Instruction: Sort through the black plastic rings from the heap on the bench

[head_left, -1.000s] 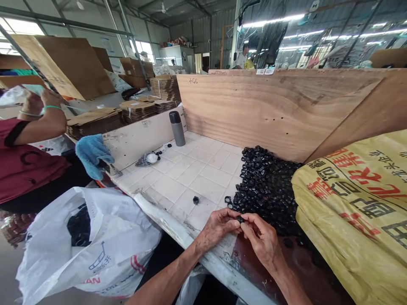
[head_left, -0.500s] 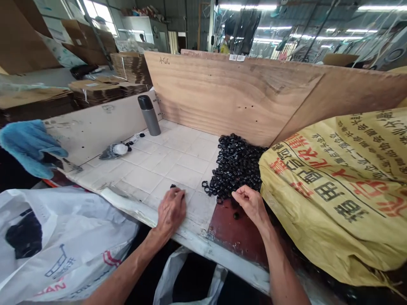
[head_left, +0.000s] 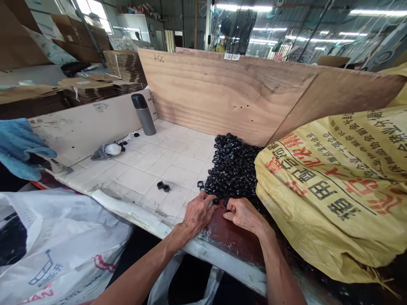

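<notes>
A heap of small black plastic rings [head_left: 233, 163] lies at the middle right of the worktop, against the yellow sack. My left hand [head_left: 199, 212] is at the heap's near edge, with thumb and fingers closed on a black plastic ring [head_left: 215, 201]. Facing it, my right hand [head_left: 244, 217] is curled in a pinch, and a bit of a black ring [head_left: 228, 211] shows at its fingertips. Two loose rings [head_left: 163, 186] sit together on the pale tiles to the left. My fingers partly hide the pieces they hold.
A grey flask [head_left: 144, 114] stands near the back left corner, with a small plastic bag [head_left: 106, 151] before it. Wooden boards [head_left: 203, 93] wall the back. The yellow sack [head_left: 324, 186] bulges over the right side; a white bag [head_left: 63, 241] hangs at front left.
My left hand has moved right from the tiles to the heap, and two rings now show where it was. My right hand has shifted slightly down and left, closer to the left hand.
</notes>
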{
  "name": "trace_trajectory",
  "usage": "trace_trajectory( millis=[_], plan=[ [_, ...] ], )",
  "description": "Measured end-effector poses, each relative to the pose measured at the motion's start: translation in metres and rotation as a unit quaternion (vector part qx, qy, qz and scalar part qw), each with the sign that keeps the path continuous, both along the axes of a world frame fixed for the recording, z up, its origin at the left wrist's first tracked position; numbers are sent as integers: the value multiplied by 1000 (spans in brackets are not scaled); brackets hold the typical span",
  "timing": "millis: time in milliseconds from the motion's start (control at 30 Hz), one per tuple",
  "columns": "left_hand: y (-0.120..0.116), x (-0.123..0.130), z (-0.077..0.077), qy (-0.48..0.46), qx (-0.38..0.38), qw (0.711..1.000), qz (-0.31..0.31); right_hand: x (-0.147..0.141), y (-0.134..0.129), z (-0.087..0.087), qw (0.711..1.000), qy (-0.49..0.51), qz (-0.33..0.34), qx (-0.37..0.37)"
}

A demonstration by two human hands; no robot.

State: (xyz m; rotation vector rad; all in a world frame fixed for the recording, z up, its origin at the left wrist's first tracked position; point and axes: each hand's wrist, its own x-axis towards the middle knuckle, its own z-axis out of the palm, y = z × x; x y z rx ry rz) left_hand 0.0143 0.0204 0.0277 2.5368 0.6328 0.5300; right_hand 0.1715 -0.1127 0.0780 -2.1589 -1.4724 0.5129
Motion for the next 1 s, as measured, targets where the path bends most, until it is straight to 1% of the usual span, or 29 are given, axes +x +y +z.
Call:
trace_trajectory(
  millis=[100, 200, 267, 333, 433, 500, 567, 633, 667, 733, 800, 900, 1000],
  plan=[
    [0, 2, -2, 3, 9, 1000, -4, -3, 4, 0, 998, 54, -21, 35],
    [0, 1, -3, -31, 14, 999, -38, -7, 10, -3, 992, 104, -30, 71],
    [0, 0, -2, -52, 14, 997, -59, -10, 14, -6, 989, 110, -21, 96],
    [1, 0, -1, -62, -1, 996, -60, -13, 18, -10, 988, 107, -12, 110],
    [3, -2, 3, -84, -60, 994, -37, -15, 21, -15, 986, 126, -20, 108],
    [5, -4, 4, -111, -130, 985, -17, -15, 22, -18, 979, 164, -48, 111],
    [6, -4, 4, -148, -220, 964, -8, -15, 22, -19, 969, 208, -72, 112],
    [6, -5, 4, -186, -301, 935, -20, -15, 22, -19, 962, 231, -73, 125],
    [6, -5, 4, -201, -326, 923, -29, -16, 23, -19, 961, 231, -68, 138],
    [6, -4, 4, -217, -348, 911, -42, -17, 24, -17, 960, 217, -50, 171],
    [5, -4, 4, -217, -348, 911, -42, -19, 24, -16, 958, 211, -40, 192],
    [5, -4, 2, -214, -362, 907, -30, -21, 25, -14, 953, 225, -54, 193],
    [5, -3, 1, -227, -418, 879, -31, -21, 25, -14, 958, 203, -58, 194]
  ],
)
